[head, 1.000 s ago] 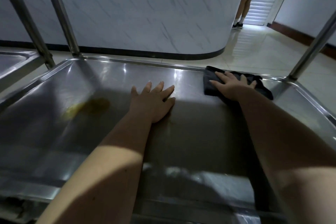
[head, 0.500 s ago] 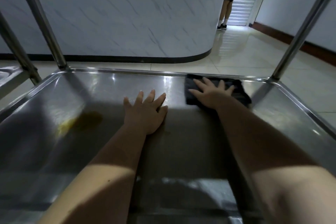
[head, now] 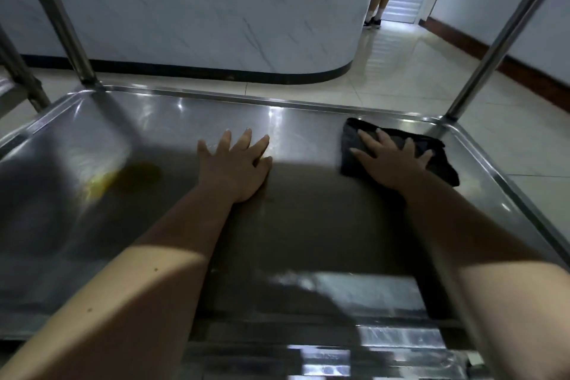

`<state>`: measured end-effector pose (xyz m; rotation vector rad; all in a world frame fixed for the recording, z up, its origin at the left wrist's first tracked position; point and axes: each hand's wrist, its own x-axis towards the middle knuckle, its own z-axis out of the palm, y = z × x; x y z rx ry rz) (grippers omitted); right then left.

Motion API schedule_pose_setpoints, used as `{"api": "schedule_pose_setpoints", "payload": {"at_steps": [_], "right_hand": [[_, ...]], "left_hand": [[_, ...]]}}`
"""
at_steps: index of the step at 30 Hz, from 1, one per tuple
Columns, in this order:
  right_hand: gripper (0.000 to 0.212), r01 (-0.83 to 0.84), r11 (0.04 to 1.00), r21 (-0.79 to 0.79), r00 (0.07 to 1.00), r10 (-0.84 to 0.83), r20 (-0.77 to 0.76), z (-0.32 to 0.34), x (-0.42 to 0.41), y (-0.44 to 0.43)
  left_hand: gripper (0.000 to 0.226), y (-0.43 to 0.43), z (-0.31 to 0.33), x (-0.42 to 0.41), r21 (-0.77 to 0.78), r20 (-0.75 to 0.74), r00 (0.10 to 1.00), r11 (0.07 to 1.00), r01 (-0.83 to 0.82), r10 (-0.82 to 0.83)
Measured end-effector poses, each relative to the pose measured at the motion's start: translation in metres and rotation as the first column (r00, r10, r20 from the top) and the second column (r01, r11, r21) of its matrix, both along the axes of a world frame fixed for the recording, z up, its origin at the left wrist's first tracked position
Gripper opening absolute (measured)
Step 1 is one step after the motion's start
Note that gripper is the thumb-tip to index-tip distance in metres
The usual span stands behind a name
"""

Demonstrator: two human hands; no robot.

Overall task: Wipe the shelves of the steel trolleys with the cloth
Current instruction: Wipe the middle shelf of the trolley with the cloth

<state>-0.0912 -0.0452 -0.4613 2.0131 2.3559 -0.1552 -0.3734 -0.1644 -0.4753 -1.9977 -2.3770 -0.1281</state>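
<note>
In the head view, the dark cloth lies flat on the steel shelf, in its far right part, near the far rim and the right post. The right hand presses on it with fingers straight and spread wide, so the cloth is directly under the fingers, not in front of them. Its long axis runs left to right, with the right end slanting a little toward the person. The left hand rests flat on bare steel, fingers also spread, holding nothing. A yellowish spot lies well to the left, nearer to the left hand, so I judge the wipe must travel leftward.
</note>
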Motion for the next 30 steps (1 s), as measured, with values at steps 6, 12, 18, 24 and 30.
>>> {"api": "schedule_pose_setpoints", "payload": {"at_steps": [6,12,18,24,30], "right_hand": [[0.078,-0.296,0.953,0.058,0.955,0.295,0.030,-0.015,-0.078,-0.082],[0.062,0.002,0.999,0.042,0.998,-0.004,0.065,-0.007,0.047,-0.051],[0.065,0.189,0.981,-0.032,0.981,-0.188,0.040,0.005,0.060,-0.067],[0.076,-0.259,0.965,0.050,0.966,0.258,0.014,-0.010,-0.061,-0.158],[0.072,-0.164,0.979,0.119,0.986,0.163,0.020,-0.005,0.000,-0.132]], "left_hand": [[0.056,-0.004,0.005,-0.005,-0.018,-0.006,1.000,1.000,0.008,-0.008],[0.054,-0.002,0.005,-0.004,-0.020,0.020,1.000,1.000,0.014,-0.013],[0.054,-0.003,0.004,-0.001,0.000,-0.014,1.000,1.000,0.018,-0.018],[0.053,-0.006,0.002,-0.007,-0.021,0.025,1.000,1.000,-0.006,0.006],[0.053,-0.008,0.007,-0.008,-0.022,0.049,0.999,1.000,0.005,-0.004]]}}
